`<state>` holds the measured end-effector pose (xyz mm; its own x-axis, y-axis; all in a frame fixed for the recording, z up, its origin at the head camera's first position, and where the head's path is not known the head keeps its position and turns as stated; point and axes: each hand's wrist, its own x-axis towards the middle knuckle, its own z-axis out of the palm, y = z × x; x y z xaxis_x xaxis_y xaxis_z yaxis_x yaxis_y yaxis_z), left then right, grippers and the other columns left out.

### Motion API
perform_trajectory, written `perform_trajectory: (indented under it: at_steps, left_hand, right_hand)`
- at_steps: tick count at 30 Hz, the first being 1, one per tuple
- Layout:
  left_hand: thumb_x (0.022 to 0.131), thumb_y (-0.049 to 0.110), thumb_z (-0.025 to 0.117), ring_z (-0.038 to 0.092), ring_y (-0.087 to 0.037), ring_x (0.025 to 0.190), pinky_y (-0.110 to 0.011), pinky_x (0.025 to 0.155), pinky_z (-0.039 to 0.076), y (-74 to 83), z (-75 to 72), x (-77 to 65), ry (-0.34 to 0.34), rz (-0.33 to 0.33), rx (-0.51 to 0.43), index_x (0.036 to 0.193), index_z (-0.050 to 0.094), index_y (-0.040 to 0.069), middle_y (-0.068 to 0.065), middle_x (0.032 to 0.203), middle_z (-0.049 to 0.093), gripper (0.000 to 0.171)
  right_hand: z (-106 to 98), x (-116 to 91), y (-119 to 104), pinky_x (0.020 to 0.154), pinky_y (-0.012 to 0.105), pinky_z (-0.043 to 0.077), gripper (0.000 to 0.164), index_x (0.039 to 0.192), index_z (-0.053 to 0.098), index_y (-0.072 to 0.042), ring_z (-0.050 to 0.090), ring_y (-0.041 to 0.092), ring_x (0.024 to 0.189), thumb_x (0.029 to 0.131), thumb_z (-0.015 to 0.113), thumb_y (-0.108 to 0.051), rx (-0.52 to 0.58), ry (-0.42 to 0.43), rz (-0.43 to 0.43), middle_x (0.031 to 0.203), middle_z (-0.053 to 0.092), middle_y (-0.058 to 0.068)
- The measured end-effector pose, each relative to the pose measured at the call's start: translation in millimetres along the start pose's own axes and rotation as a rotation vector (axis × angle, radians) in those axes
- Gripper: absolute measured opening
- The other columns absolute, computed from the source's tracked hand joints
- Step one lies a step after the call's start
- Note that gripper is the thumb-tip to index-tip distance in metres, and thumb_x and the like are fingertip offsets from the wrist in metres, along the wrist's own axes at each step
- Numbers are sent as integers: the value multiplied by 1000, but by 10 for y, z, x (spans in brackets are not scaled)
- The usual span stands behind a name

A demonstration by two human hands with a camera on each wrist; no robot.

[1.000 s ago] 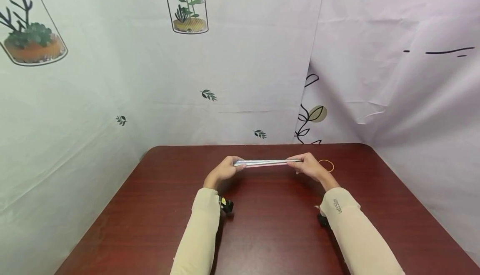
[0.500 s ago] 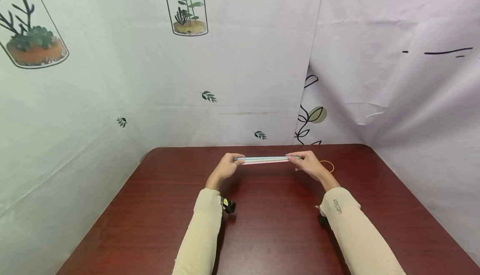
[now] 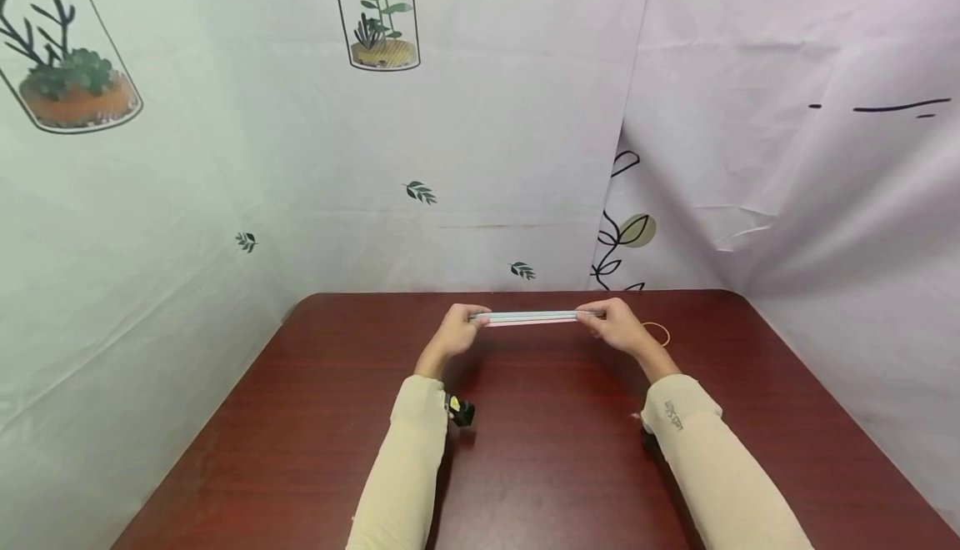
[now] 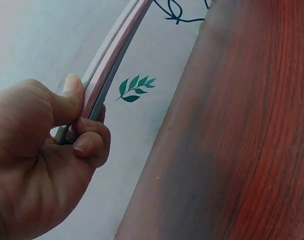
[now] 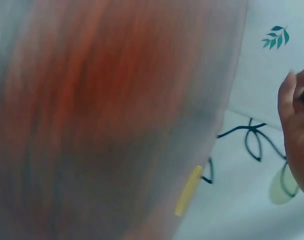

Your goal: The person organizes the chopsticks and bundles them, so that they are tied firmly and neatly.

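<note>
A bundle of slim, straight pastel sticks [image 3: 531, 317], with pale blue, white and pink showing, is held level above the table by both hands. My left hand [image 3: 454, 330] grips its left end. In the left wrist view the thumb of that hand [image 4: 46, 135] presses on one side of the sticks [image 4: 104, 67] while the fingers curl round the other. My right hand [image 3: 617, 324] pinches the right end between thumb and fingers. The right wrist view catches only part of the hand [image 5: 299, 132] at the edge, with a dark end inside its grasp.
A thin yellow ring like a rubber band [image 3: 657, 333] lies on the reddish-brown table [image 3: 540, 450], just beyond my right hand. White cloth [image 3: 480, 150] printed with plants hangs behind the table and along its sides.
Both hands have raised the bundle slightly. The sticks, slightly spread a second ago, now lie closer together and more level.
</note>
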<state>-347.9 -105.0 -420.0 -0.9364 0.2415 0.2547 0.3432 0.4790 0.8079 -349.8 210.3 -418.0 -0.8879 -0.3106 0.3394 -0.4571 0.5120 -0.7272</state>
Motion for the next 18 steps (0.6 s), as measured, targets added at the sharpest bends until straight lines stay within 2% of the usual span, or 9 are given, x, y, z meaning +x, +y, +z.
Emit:
perform_trajectory:
  at_steps: [3, 5, 8, 14, 18]
  left_hand:
    - [97, 0, 56, 60, -29, 87, -33, 77, 47, 10, -4, -6, 20, -8, 1, 114, 69, -8, -17, 100, 70, 22]
    - [97, 0, 56, 57, -24, 82, -32, 74, 46, 27, -13, 1, 30, -9, -3, 114, 68, -8, -16, 99, 69, 22]
    - [97, 0, 57, 53, -19, 78, -30, 72, 44, 46, -26, 7, 34, -12, -7, 113, 68, -8, -15, 97, 69, 22]
    - [97, -1, 56, 52, -17, 77, -29, 70, 43, 47, -33, -6, 26, -37, 0, 113, 68, -8, -15, 97, 69, 22]
    - [97, -1, 55, 53, -18, 77, -29, 70, 44, 59, -30, -12, 27, -32, -8, 112, 69, -9, -15, 96, 68, 21]
  right_hand:
    - [-3, 14, -43, 77, 44, 55, 22, 106, 74, 4, 67, 26, 84, 93, 68, -12, -134, 32, -74, 96, 72, 19]
    - [-9, 27, -60, 84, 48, 53, 21, 105, 74, 3, 67, 29, 94, 93, 69, -13, -183, 54, -100, 101, 73, 17]
    - [-10, 40, -63, 86, 51, 51, 21, 104, 73, 4, 67, 33, 96, 94, 67, -13, -220, 46, -121, 100, 73, 18]
    - [18, 27, -57, 89, 52, 50, 25, 107, 71, 0, 67, 32, 100, 97, 62, -20, -351, 1, -136, 103, 72, 15]
    - [50, 12, -97, 91, 51, 46, 37, 113, 70, -3, 64, 33, 104, 98, 59, -36, -570, 22, -145, 108, 71, 13]
